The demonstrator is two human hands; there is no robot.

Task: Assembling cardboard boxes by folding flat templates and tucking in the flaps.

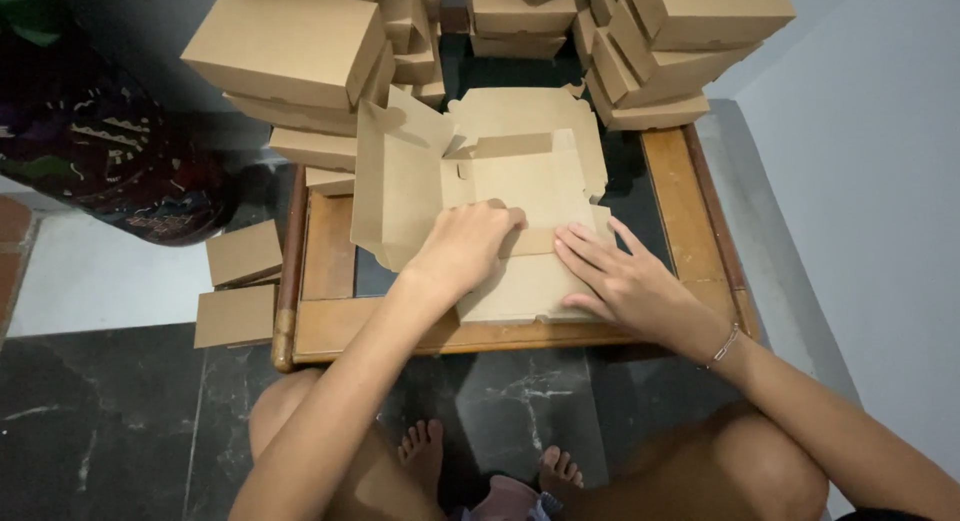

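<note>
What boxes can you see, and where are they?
Flat box: brown cardboard, half folded, on the wooden table, under the left hand and right hand.
Finished boxes: brown stacks behind it.
Flat cardboard pieces: left, on the floor.

Both arms reach up from bottom of frame to center. Left hand [462, 246] at center, palm down, fingers curled, thumb tucked, pressing flat. Right hand [615, 276] just right of center, 4 fingers spread flat, bracelet at wrist.
</note>
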